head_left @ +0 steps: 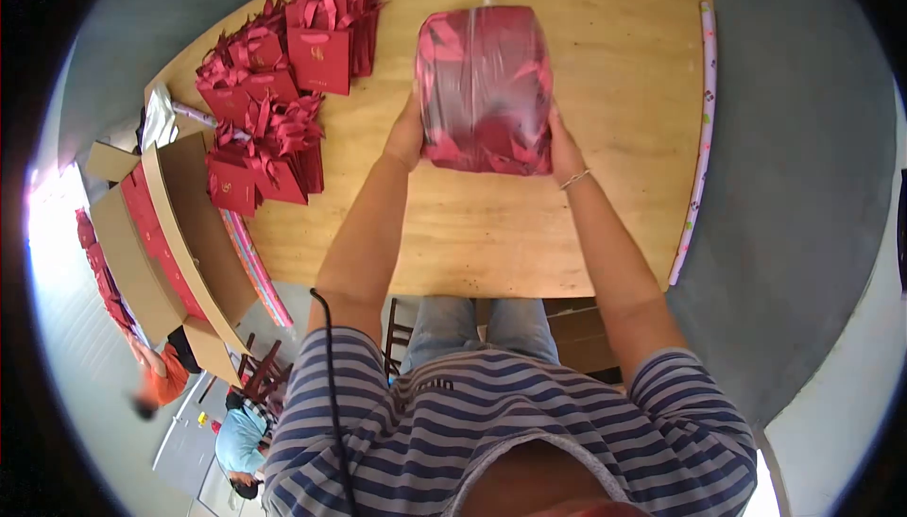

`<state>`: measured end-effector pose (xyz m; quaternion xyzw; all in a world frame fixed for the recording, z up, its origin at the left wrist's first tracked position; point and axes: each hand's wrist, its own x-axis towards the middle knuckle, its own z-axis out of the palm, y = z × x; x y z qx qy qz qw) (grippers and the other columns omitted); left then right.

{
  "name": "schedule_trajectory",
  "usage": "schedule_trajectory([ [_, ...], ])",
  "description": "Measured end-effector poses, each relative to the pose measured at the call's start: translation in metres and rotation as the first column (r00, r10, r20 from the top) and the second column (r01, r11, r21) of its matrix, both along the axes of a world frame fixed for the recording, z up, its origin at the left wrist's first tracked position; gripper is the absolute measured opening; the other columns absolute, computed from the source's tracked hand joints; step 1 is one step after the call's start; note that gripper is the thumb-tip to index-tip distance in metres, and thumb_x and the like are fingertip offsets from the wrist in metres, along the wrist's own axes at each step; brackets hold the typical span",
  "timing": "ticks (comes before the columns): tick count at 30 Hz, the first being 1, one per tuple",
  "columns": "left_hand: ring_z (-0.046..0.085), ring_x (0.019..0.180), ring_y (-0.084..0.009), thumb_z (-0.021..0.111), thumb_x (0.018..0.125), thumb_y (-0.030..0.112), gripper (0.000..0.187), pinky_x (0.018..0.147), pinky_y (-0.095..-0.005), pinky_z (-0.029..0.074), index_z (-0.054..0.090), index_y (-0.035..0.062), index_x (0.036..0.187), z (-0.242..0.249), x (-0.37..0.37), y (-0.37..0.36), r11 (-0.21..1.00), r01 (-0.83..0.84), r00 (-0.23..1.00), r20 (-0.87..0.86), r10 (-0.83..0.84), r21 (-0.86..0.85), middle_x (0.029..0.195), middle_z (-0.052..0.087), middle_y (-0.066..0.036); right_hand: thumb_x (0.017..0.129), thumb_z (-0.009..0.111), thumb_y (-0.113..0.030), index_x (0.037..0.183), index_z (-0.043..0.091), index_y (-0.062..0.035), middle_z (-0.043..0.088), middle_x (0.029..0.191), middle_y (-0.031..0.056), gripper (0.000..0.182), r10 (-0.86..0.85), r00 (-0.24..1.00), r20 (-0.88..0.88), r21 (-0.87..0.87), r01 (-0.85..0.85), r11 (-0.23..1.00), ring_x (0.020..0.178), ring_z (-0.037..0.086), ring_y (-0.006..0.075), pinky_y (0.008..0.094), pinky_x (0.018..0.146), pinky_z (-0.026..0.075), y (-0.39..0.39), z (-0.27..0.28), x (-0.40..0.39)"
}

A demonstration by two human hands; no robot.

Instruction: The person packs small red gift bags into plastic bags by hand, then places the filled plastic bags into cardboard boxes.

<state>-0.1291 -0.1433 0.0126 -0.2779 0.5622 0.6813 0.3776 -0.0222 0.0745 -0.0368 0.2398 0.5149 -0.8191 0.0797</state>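
Observation:
A clear plastic-wrapped bundle of red bags (pixel 484 92) is held over the wooden table, between my two hands. My left hand (pixel 406 132) presses on its left side, and my right hand (pixel 564 149) presses on its right side, just above a bracelet at the wrist. The fingers are partly hidden behind the bundle. To the left, small red paper bags with ribbon handles (pixel 319 59) stand in rows, and another group of them (pixel 231 185) stands nearer to me.
An open cardboard box (pixel 203 224) with red items inside is left of the wooden table (pixel 491 234). Patterned strips run along the table's right edge (pixel 701 139) and lower left edge (pixel 257 267). Two people, one in orange (pixel 168 377), one in light blue (pixel 238 440), are at the lower left.

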Motion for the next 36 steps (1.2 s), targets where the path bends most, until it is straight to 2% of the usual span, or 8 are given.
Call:
schedule_trajectory([
  [9,0.040,0.126,-0.0188,0.044,0.096,0.042,0.062,0.105,-0.0298,0.031,0.033,0.0016,0.141,0.030,-0.019,0.122,0.955,0.295,0.839,-0.480,-0.258,0.003,0.139,0.042,-0.009,0.095,0.047,-0.043,0.141,0.030,-0.0038,0.041,0.139,0.0054,0.063,-0.328,0.934,0.140,-0.330,0.356,0.875,0.125,0.042,0.0178,0.0337,0.105,0.035,0.069,0.038,0.024],
  [13,0.048,0.122,-0.0303,0.051,0.087,0.055,0.076,0.101,-0.0345,0.037,0.036,0.0000,0.138,0.068,-0.070,0.220,0.663,0.643,0.328,-0.645,-0.690,-0.383,0.134,0.049,-0.014,0.095,0.048,-0.041,0.139,0.034,-0.0061,0.044,0.137,0.0059,0.058,-0.519,0.854,0.042,-0.321,0.503,0.802,0.123,0.045,0.0203,0.0375,0.104,0.038,0.114,0.068,0.017],
  [16,0.048,0.122,-0.0291,0.054,0.087,0.051,0.071,0.102,-0.0368,0.036,0.037,0.0064,0.139,0.113,-0.088,0.285,0.501,0.564,0.042,-0.583,-0.811,-0.656,0.129,0.053,-0.015,0.094,0.049,-0.042,0.137,0.038,-0.0089,0.045,0.136,0.0050,0.056,-0.624,0.777,-0.082,-0.350,0.564,0.748,0.123,0.046,0.0212,0.0403,0.104,0.038,0.142,0.053,0.001],
  [18,0.051,0.115,-0.0355,0.056,0.086,0.048,0.064,0.099,-0.0403,0.039,0.047,0.0040,0.131,0.121,-0.092,0.316,0.663,0.017,-0.477,-0.588,-0.653,-0.749,0.123,0.057,-0.017,0.093,0.050,-0.041,0.138,0.037,-0.0099,0.044,0.137,0.0038,0.056,-0.697,0.696,-0.171,-0.467,0.565,0.680,0.123,0.045,0.0214,0.0406,0.106,0.036,0.148,0.051,-0.016],
  [22,0.054,0.111,-0.0347,0.061,0.084,0.039,0.049,0.096,-0.0393,0.042,0.060,0.0006,0.114,0.117,-0.073,0.329,0.823,0.048,-0.449,-0.748,-0.489,-0.567,0.118,0.059,-0.019,0.090,0.057,-0.038,0.129,0.047,-0.0116,0.051,0.131,0.0009,0.048,-0.719,0.693,0.058,-0.212,0.712,0.669,0.117,0.049,0.0161,0.0285,0.095,0.038,0.163,-0.021,-0.054],
  [25,0.056,0.109,-0.0331,0.063,0.085,0.028,0.040,0.093,-0.0381,0.044,0.060,0.0007,0.115,0.077,-0.054,0.284,0.660,0.356,-0.265,-0.749,-0.608,-0.662,0.114,0.061,-0.019,0.089,0.059,-0.023,0.111,0.058,-0.0089,0.064,0.092,-0.0008,0.026,-0.391,0.908,0.151,0.390,0.309,0.867,0.080,0.059,0.0115,0.0261,0.068,0.046,0.177,-0.116,-0.059],
  [29,0.062,0.099,-0.0306,0.063,0.085,0.027,0.039,0.086,-0.0361,0.049,0.060,0.0033,0.116,0.046,-0.026,0.194,0.503,0.589,-0.066,-0.658,-0.750,-0.633,0.110,0.063,-0.018,0.087,0.058,-0.010,0.106,0.061,-0.0013,0.064,0.094,0.0061,0.021,-0.426,0.867,0.259,-0.067,0.456,0.888,0.076,0.060,0.0128,0.0264,0.066,0.049,0.128,-0.034,0.018],
  [36,0.063,0.098,-0.0217,0.066,0.085,0.021,0.042,0.085,-0.0310,0.048,0.056,0.0005,0.121,0.182,-0.022,0.055,0.465,0.659,0.140,-0.512,-0.848,-0.591,0.115,0.063,-0.014,0.090,0.058,-0.014,0.096,0.063,-0.0059,0.066,0.085,0.0059,0.012,-0.181,0.756,0.629,0.068,0.178,0.982,0.076,0.065,0.0145,0.0262,0.061,0.051,0.072,-0.015,0.217],
])
